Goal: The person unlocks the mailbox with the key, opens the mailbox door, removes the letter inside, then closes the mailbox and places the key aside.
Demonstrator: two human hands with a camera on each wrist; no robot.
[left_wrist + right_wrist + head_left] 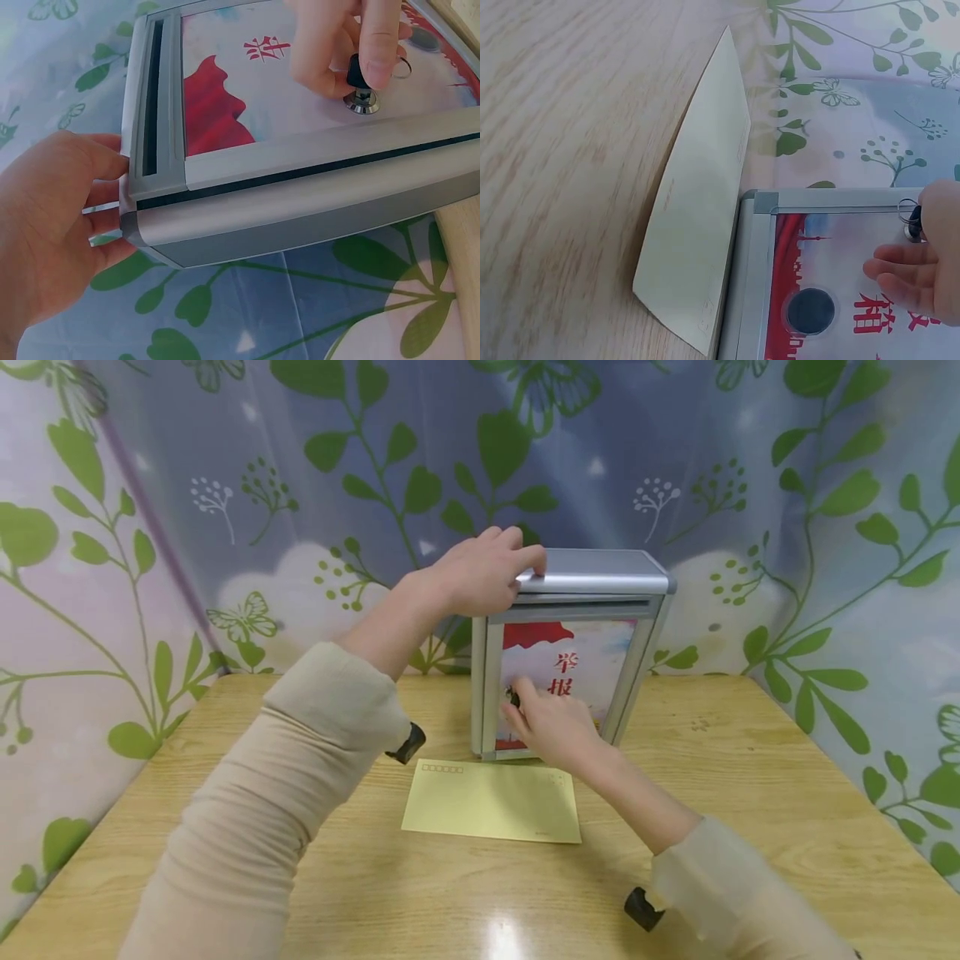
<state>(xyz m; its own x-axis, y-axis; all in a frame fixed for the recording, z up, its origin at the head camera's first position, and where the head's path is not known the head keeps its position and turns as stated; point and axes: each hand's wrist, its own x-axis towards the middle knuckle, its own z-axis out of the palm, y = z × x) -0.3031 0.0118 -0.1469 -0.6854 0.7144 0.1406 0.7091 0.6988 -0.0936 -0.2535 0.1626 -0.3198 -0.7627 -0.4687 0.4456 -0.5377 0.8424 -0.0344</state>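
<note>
A silver metal report box (600, 564) with a red and white printed front stands upright on the table. My left hand (487, 572) grips the box's top left corner, its fingers bent over the edge. In the left wrist view, my right hand (345, 45) pinches the black head of a key (358, 71) between thumb and finger. The key sits in a round lock (363, 102) on the front panel, and a thin ring hangs from it. A yellow envelope (491, 802) lies flat on the table in front of the box, touched by neither hand.
The wooden table (750, 810) runs out to both sides of the box. Close behind it hangs a leaf-patterned curtain (420, 443). A dark slot (154, 97) crosses the box front near its top. A dark round spot (810, 310) shows low on the panel.
</note>
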